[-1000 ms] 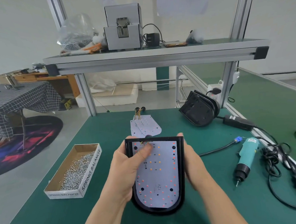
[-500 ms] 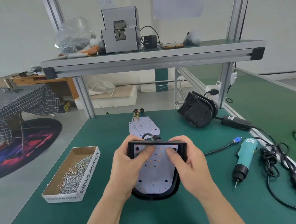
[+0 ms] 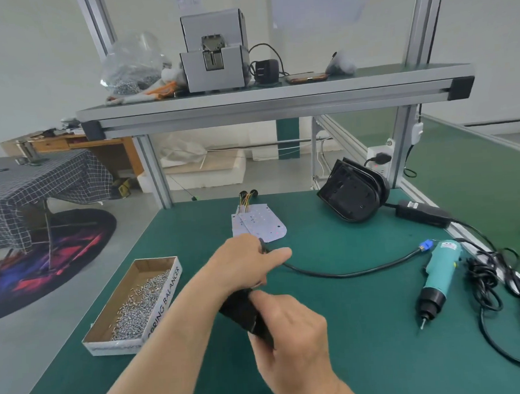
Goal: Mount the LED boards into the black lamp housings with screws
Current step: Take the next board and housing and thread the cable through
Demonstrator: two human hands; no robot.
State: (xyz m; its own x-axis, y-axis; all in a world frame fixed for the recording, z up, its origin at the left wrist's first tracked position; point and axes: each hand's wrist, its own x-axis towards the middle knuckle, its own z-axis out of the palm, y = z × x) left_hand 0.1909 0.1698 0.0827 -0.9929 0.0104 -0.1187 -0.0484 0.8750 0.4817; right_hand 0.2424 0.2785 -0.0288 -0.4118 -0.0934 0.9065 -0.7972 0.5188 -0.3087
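Observation:
Both my hands hold one black lamp housing low over the green bench, turned on edge so only its dark back shows. The LED board inside it is hidden. My left hand grips the housing's upper end, thumb pointing right. My right hand wraps its lower end from the near side. Two spare LED boards with yellow and red wires lie flat just beyond my left hand. More black housings lean stacked at the back right.
An open cardboard box of screws sits to the left. A teal electric screwdriver lies at the right, its black cable running across the mat toward my left hand. A tangle of cords and a power adapter lie by the right edge.
The housing was face up with the LED board showing and both thumbs pressing on it. It is now tipped onto its edge, back toward me, and my hands have shifted to its ends.

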